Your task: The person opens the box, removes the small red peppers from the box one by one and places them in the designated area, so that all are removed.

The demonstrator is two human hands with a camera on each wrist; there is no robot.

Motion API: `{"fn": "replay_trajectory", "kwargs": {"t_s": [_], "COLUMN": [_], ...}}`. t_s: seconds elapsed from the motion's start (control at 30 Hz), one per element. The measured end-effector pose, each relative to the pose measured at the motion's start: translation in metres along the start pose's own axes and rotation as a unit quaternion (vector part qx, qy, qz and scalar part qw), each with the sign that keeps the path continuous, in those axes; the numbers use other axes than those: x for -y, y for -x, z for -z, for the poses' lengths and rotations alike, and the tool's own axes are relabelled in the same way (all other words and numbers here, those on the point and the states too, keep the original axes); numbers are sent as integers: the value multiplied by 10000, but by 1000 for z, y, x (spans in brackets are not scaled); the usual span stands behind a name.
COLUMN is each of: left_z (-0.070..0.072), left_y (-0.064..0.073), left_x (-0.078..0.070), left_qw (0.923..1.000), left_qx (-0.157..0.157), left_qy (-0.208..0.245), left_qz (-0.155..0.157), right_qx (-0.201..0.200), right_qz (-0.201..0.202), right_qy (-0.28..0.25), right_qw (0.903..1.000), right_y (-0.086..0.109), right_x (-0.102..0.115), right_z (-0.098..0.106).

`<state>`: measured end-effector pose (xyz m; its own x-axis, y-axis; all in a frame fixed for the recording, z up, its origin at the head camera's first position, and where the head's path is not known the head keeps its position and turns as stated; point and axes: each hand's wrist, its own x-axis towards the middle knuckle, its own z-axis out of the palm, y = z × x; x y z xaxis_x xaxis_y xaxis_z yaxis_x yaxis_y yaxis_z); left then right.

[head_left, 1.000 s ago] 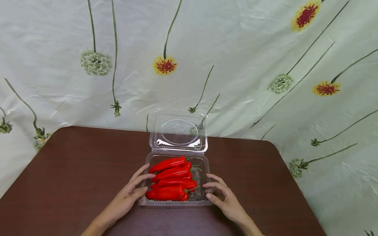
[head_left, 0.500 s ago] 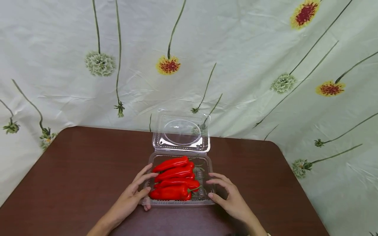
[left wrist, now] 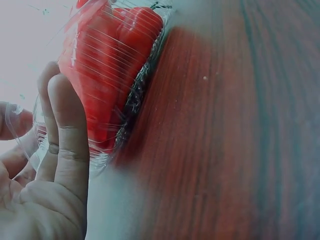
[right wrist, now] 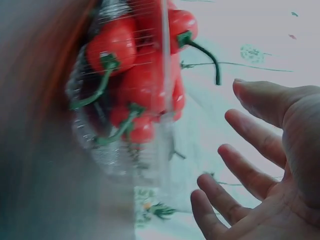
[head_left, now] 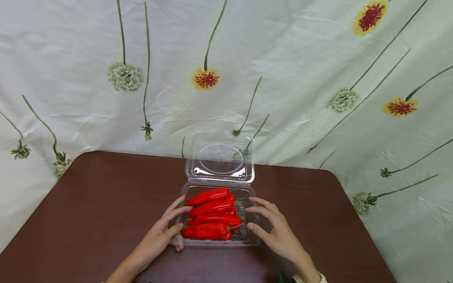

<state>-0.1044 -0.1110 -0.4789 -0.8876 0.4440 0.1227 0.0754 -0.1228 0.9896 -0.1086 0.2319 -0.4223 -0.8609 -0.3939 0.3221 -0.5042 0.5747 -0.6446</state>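
Observation:
A clear plastic clamshell container [head_left: 219, 243] stands on the table with its lid [head_left: 221, 173] raised at the back. Several red peppers [head_left: 209, 231] with green stems lie side by side in its base. My left hand [head_left: 159, 234] holds the container's left edge, the thumb and some fingers over the rim and other fingers [left wrist: 70, 125] beneath it. Beside the right edge is my right hand [head_left: 276, 232], fingers spread and relaxed. In the right wrist view, a gap shows between its fingertips [right wrist: 230, 150] and the container.
A dark brown table [head_left: 116, 196] with rounded back corners bears the container. Behind and to the right hangs a pale cloth [head_left: 283, 59] printed with flowers. Something dark [head_left: 282, 277] shows near my right wrist at the bottom edge.
Fingers of my left hand have come under the container's left edge. My right hand has lifted slightly off the right rim. The whole scene has shifted a little to the right in view.

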Motion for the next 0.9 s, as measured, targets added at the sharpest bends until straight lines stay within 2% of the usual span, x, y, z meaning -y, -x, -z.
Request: {"fn": "replay_trajectory", "kwargs": {"t_s": [0.23,0.47,0.9], "left_z": [-1,-1,-1], "left_y": [0,0,1], "left_x": [1,0,0], "left_qw": [10000,9999,9995], "left_qx": [-47,-89,-160], "left_qy": [-48,-93,-183], "left_qz": [6,68,193], "right_qx": [300,459,959], "right_qz": [382,1035,894], "right_qy": [-122,115,212], "right_qw": [9987,9935,9911], "right_y": [-12,-26,-36], "right_x": [18,31,50], "right_z": [0,-7,-27]}}
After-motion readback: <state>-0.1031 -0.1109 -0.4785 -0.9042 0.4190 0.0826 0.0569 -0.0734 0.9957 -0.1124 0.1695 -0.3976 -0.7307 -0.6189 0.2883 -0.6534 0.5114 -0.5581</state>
